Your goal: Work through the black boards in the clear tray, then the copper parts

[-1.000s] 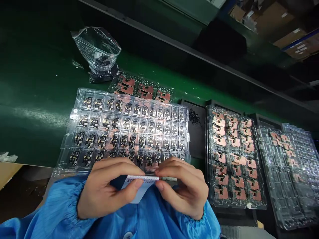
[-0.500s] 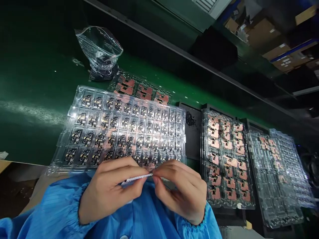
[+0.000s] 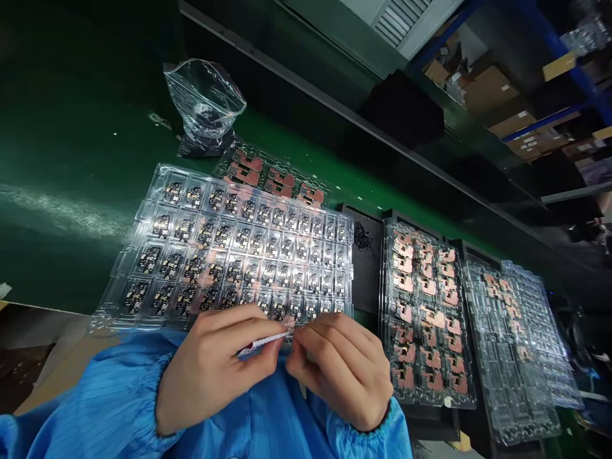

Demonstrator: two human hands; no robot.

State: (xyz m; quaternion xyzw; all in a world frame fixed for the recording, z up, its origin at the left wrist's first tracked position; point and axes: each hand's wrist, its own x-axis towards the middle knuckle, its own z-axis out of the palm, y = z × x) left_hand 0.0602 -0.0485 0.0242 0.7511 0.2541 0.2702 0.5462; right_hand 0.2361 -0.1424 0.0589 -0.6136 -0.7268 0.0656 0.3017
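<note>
My left hand (image 3: 215,366) and my right hand (image 3: 339,370) meet at the middle, pinching a thin white printed card (image 3: 262,343) seen almost edge-on. Most of its face is hidden by my fingers. Both hands sit just in front of a clear blister tray (image 3: 115,306) holding rows of small black circuit boards. My fingertips are right at the tray's near edge. Blue sleeves (image 3: 105,398) with elastic cuffs cover both forearms.
A green workbench (image 3: 57,159) holds a clear zip bag (image 3: 205,99) of dark parts, a tray of copper-coloured boards (image 3: 268,178), a black tray of small black pieces (image 3: 366,268), a copper-board blister tray (image 3: 382,306), and stacked clear trays (image 3: 511,350). Cardboard boxes (image 3: 497,95) stand on shelving beyond.
The card has turned from showing its flat face to nearly edge-on, and my hands have drawn closer together. The whole scene has shifted and tilted slightly as my head moved.
</note>
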